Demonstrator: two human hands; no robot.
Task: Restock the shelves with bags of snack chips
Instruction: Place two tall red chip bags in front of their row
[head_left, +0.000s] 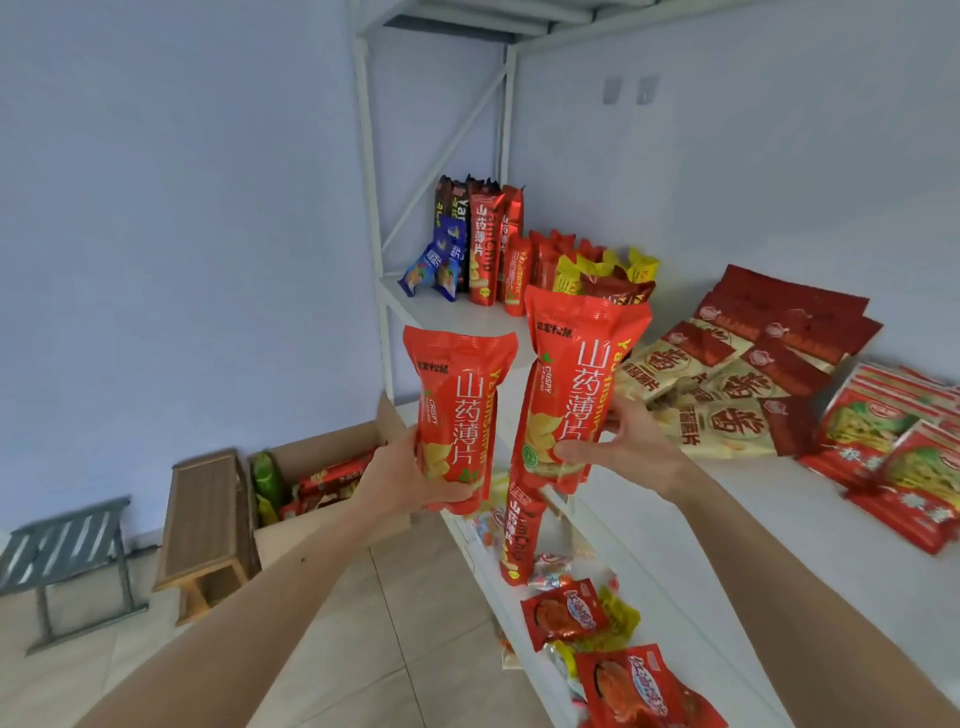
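Red chip bags held up before the white shelf (457, 312)
Left hand (400, 480) grips one bag (457, 410); right hand (623, 441) grips the other bag (576, 384)

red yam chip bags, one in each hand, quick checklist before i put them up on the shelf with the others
1. Left hand grips the left bag near its bottom: ok.
2. Right hand holds the right bag at its lower half: ok.
3. Both bags upright, labels facing out: ok.
4. Matching standing red bags already at the back of the white shelf, so the spot is right: ok.
5. Bare shelf surface in front of that row for two more: ok.
6. Whether the bags will stand unsupported: cannot tell.
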